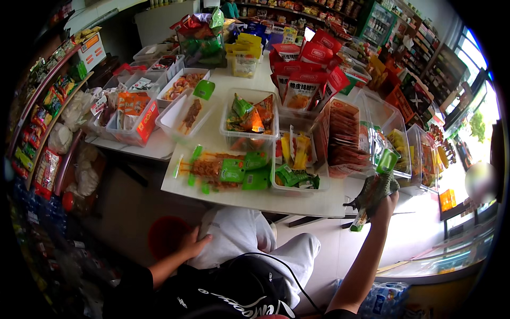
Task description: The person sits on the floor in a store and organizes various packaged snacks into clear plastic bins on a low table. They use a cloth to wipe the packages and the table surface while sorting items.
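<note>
My right hand is raised off the table's right front corner. It grips a dark green cloth, wrapped about the middle of a skewer packet. The packet's green top sticks out above the cloth, and its lower end shows beneath. My left hand rests against my left thigh in grey trousers, holding nothing, beside a red bucket or stool. On the table before me lies a pile of packed meat skewers with green labels. A clear bin behind it holds another skewer.
Clear tubs of snack packets and sauce sachets stand on the white table. Red pouches rise behind them. Brown-red packets fill a box at right. A snack shelf runs along the left. A person is far back.
</note>
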`<state>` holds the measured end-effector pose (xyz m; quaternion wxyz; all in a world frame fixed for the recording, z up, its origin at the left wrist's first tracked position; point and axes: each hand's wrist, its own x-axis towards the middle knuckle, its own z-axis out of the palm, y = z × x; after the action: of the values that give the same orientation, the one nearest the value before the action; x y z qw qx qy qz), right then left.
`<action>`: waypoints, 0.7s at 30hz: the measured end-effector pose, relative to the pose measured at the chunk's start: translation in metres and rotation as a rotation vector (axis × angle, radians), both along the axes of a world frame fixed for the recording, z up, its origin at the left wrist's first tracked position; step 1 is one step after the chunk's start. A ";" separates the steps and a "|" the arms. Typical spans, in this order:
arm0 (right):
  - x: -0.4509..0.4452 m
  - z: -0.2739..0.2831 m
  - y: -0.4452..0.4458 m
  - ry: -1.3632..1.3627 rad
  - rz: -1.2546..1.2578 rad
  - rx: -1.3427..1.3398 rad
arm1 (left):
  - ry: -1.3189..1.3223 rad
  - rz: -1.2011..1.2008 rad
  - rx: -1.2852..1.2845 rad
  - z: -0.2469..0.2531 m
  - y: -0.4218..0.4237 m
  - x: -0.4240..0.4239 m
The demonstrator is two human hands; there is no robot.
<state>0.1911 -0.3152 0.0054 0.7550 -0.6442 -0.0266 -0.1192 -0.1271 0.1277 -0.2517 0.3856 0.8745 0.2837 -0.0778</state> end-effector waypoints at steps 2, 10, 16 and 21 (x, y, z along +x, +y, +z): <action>0.004 0.000 -0.003 -0.014 0.041 0.018 | -0.033 0.026 0.003 0.003 0.000 0.000; -0.011 0.015 0.026 -0.086 -0.056 0.133 | -0.205 -0.104 -0.145 0.098 -0.002 0.036; -0.010 0.000 0.008 -0.014 0.026 0.064 | -0.456 -0.424 -0.332 0.169 -0.050 0.060; -0.012 -0.003 0.029 -0.206 -0.116 0.077 | -0.473 -0.509 -0.543 0.194 -0.080 0.074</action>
<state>0.1795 -0.2864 0.0025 0.7643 -0.5995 -0.0624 -0.2291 -0.0535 0.0481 -0.0575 0.6244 0.7771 -0.0674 -0.0396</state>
